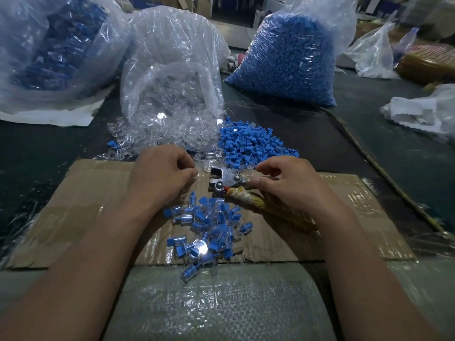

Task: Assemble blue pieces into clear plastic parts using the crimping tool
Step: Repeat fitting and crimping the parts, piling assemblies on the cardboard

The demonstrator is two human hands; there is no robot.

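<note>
A metal crimping tool (225, 179) with cloth-wrapped handles lies on the cardboard sheet (86, 207). My right hand (288, 183) holds its handles, thumb and fingers curled over them. My left hand (160, 175) is just left of the tool's jaws, its curled fingertips pinching what looks like a clear plastic part (195, 174). Loose blue pieces (253, 143) are heaped behind the tool. Clear parts (170, 129) spill from an open bag. A pile of assembled blue-and-clear parts (209, 227) lies between my forearms.
A full bag of blue pieces (288, 60) stands at the back right, a bag of assembled parts (56, 45) at the back left. White plastic wrapping (423, 112) lies far right. A woven sack (216, 301) covers the near edge.
</note>
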